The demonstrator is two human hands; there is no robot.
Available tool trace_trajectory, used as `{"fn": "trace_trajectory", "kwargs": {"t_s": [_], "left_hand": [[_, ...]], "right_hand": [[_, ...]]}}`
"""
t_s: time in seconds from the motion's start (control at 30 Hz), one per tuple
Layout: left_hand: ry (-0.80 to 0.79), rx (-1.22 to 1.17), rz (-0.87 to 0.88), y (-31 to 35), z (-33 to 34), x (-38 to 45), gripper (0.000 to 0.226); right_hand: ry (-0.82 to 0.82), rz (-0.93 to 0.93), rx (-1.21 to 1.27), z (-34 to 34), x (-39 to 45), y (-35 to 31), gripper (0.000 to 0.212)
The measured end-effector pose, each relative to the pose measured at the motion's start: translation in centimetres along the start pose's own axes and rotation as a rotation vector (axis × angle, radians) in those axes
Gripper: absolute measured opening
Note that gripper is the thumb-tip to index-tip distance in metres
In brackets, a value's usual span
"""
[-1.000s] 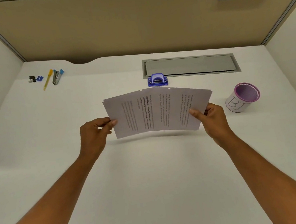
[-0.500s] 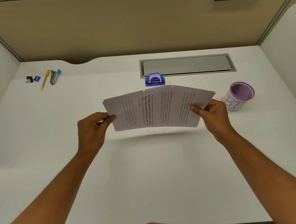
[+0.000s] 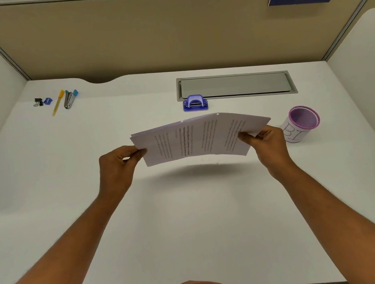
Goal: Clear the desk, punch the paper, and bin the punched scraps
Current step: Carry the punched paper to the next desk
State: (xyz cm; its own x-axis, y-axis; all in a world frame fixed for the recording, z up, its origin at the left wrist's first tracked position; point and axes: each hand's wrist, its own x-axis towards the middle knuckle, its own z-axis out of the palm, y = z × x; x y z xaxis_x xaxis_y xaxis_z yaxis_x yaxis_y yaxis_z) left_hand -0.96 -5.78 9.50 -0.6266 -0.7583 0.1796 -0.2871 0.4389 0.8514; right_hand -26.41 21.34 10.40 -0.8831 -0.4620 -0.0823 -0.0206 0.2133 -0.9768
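A printed sheet of paper (image 3: 195, 138) hangs in the air over the middle of the white desk (image 3: 192, 224), bowed upward along its centre. My left hand (image 3: 118, 167) pinches its left edge and my right hand (image 3: 268, 145) pinches its right edge. Two small punched holes show along the far edge of the paper. The blue hole punch (image 3: 195, 103) stands on the desk just beyond the paper, apart from it. A purple-rimmed mesh cup (image 3: 300, 124) marked "BI" stands to the right of my right hand.
At the far left lie a black binder clip (image 3: 37, 102), a small blue item (image 3: 48, 101), a yellow pen (image 3: 57, 102) and a stapler (image 3: 70, 99). A grey cable hatch (image 3: 236, 85) is set into the desk behind the punch. Partition walls close three sides.
The paper has tilted flatter and lifted slightly, its far edge now bowed more. Both hands keep their grip on its ends.
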Motion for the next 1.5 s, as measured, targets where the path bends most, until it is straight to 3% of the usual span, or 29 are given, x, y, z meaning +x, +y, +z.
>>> {"fn": "trace_trajectory", "kwargs": {"t_s": [0.23, 0.57, 0.9, 1.03, 1.2, 1.5], "left_hand": [[-0.016, -0.061, -0.046, -0.1, -0.4, 0.2, 0.014], [-0.109, -0.376, -0.387, -2.8, -3.6, -1.2, 0.015], [0.053, -0.465, -0.500, -7.1, -8.3, -3.6, 0.016], [0.083, -0.595, -0.586, -9.1, -11.1, -4.0, 0.015], [0.143, -0.706, -0.700, -12.7, -15.5, -5.4, 0.009], [0.399, -0.785, -0.892, -18.8, -22.4, -8.7, 0.008]], "right_hand": [[-0.044, -0.012, -0.005, 0.2, 0.6, -0.2, 0.031], [-0.181, 0.021, -0.087, 4.5, 3.3, -2.1, 0.035], [-0.347, 0.039, -0.199, 13.7, 6.0, -5.7, 0.043], [-0.368, 0.040, -0.270, 18.8, 6.3, -7.1, 0.048], [-0.465, -0.004, -0.425, 27.6, 6.7, -8.8, 0.040], [-0.690, -0.157, -0.676, 45.5, 6.4, -9.3, 0.044]]}}
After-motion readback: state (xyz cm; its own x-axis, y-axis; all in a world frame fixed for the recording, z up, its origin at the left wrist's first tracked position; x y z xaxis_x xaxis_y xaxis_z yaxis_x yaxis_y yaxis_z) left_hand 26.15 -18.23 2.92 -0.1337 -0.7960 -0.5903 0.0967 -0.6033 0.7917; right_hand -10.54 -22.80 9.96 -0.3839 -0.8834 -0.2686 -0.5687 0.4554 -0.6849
